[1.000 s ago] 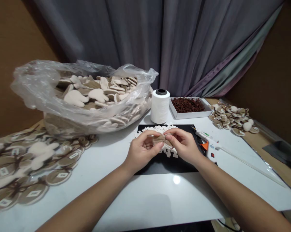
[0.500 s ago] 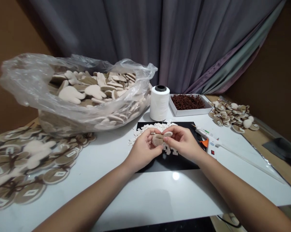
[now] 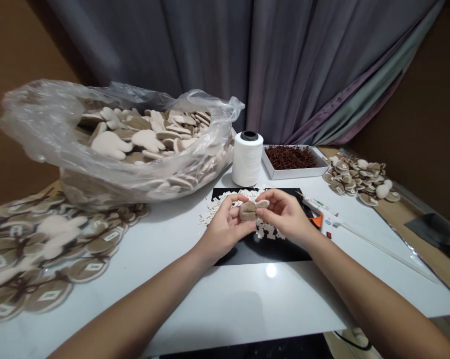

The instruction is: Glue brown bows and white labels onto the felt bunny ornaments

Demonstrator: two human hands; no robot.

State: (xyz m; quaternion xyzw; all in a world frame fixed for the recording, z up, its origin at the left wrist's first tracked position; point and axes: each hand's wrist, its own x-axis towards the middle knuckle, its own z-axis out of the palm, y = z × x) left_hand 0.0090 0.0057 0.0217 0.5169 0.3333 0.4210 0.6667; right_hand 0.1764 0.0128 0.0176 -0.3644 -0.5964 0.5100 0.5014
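Observation:
Both my hands are raised over the black mat (image 3: 264,251), pinching a small folded piece of tan felt (image 3: 248,211) between them. My left hand (image 3: 225,227) grips its left side and my right hand (image 3: 284,215) holds its upper right lobe with the fingertips. The felt is gathered into a bow-like shape with a paler edge along the top. Beneath my hands lies a scatter of small white paper pieces (image 3: 219,207), partly hidden by my palms. A hot glue gun (image 3: 324,214) with an orange part lies just beyond my right hand.
A clear plastic bag (image 3: 41,114) of beige felt cutouts slumps at the back left, beside a white thread cone (image 3: 247,159) and a white box of brown strands (image 3: 290,170). Finished felt pieces lie at left (image 3: 34,254) and right (image 3: 359,179) on the white table (image 3: 228,299).
The felt is now pinched into a folded bow shape with a lobe sticking up at right. My hands have moved slightly up and apart, and the view has tilted a little.

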